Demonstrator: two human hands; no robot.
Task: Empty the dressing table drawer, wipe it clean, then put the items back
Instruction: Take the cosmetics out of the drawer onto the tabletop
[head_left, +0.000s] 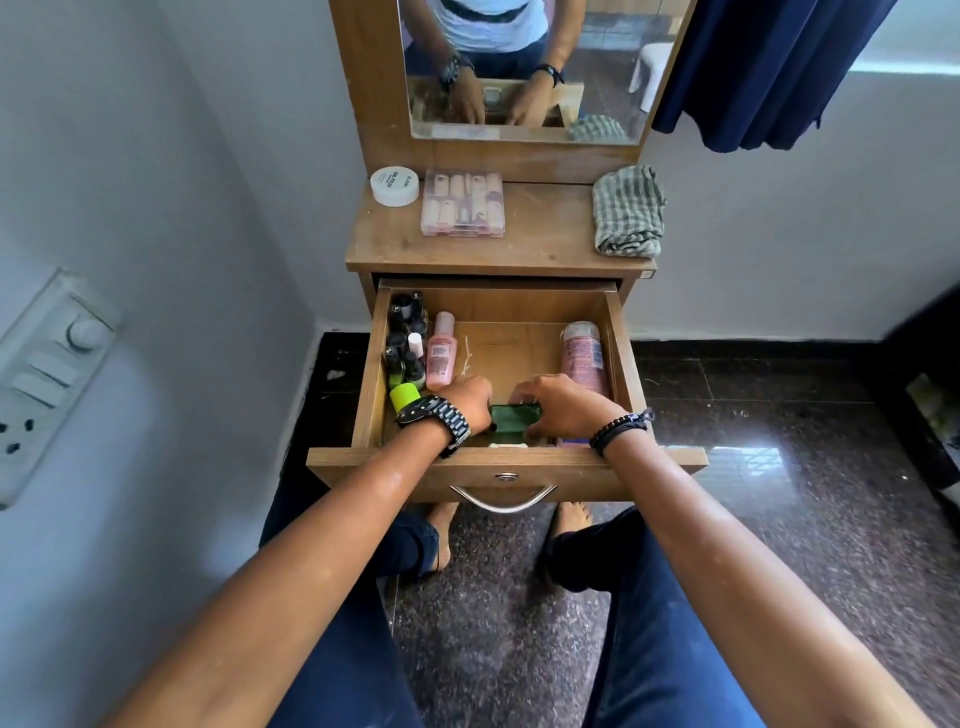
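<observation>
both hands in the open drawer (375, 364) near its front: left hand (467, 397) and right hand (558, 405) clamped together on a green bottle (511, 418). nail polishes (404, 338) and pink bottle (440, 353) at left, cloth (628, 210) on desk (545, 228), far right.

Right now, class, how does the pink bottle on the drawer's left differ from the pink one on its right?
The left pink bottle is slimmer, with a pink cap; the right pink bottle is wider, with a clear cap. The left one lies beside dark nail polish bottles; the right one lies along the drawer's right wall. Both carry labels.
</observation>
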